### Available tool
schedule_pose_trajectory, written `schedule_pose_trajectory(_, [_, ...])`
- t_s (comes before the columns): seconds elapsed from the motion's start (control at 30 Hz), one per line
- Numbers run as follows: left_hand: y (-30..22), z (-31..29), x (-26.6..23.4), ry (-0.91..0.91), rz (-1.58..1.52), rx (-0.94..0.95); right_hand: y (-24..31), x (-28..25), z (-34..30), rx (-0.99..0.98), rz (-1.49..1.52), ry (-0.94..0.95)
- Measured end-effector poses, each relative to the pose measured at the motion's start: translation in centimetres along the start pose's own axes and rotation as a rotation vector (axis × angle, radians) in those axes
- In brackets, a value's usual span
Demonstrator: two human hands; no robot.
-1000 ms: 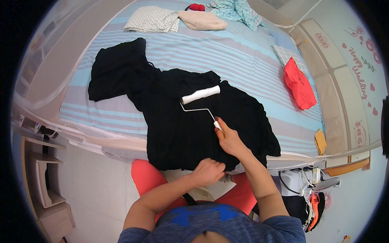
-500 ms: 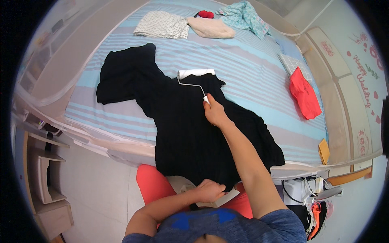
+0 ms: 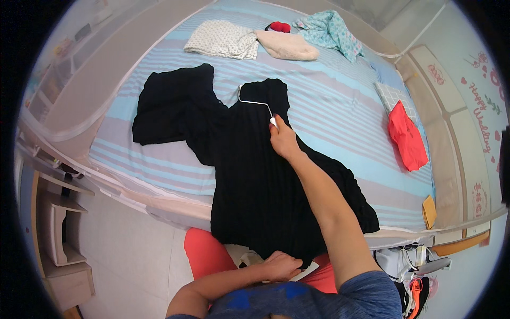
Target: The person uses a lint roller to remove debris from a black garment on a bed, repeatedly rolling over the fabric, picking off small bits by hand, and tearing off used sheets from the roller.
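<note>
A black garment (image 3: 249, 186) lies spread over the near side of the bed, its near end hanging toward my lap. My left hand (image 3: 283, 266) is closed on the cloth at that near end. In my right hand (image 3: 285, 140) is the white handle of a lint roller (image 3: 273, 122), its thin wire frame reaching up and left. Black cloth stands up in a flap around the roller head and hides most of it; only a white end shows.
Striped blue-grey bedding (image 3: 340, 133) surrounds the garment. Farther back lie a folded white patterned cloth (image 3: 220, 40), a beige cloth (image 3: 287, 45), a small red item (image 3: 280, 26) and a teal patterned cloth (image 3: 332, 34). A red bag (image 3: 407, 137) sits right.
The roller head, white and uncovered before, is now mostly behind black cloth, which has risen into a flap. My left hand keeps its hold. The whole view has shifted slightly.
</note>
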State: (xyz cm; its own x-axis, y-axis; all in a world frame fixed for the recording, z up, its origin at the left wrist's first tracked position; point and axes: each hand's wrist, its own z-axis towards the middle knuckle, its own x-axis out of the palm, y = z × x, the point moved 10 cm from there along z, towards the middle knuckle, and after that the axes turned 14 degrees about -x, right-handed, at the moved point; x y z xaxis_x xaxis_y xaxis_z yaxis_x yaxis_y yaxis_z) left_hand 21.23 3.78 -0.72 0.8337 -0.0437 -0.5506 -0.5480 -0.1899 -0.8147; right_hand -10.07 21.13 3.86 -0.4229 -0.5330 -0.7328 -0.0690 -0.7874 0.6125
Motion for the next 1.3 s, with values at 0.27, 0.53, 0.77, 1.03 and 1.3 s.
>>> schedule_pose_trajectory(0.27, [0.0,-0.1,1.3,0.230,-0.205,-0.063,0.3,0.0,-0.5,0.002,0.105,-0.157])
schedule_pose_trajectory(0.53, [1.1,-0.4,4.4,0.404,-0.180,-0.112,0.4,0.0,0.7,0.021,0.084,-0.121])
schedule_pose_trajectory(0.77, [2.1,-0.5,-1.8,0.223,-0.213,-0.250,-1.1,1.1,-1.5,0.023,0.111,-0.116])
schedule_pose_trajectory(1.03, [5.8,2.2,-27.1,-1.030,-0.060,-0.110,-1.5,-1.9,-6.5,0.399,0.648,0.142])
schedule_pose_trajectory(1.3, [13.8,10.6,-31.0,-0.986,0.178,-0.670,0.5,-3.0,-7.5,0.325,0.639,0.166])
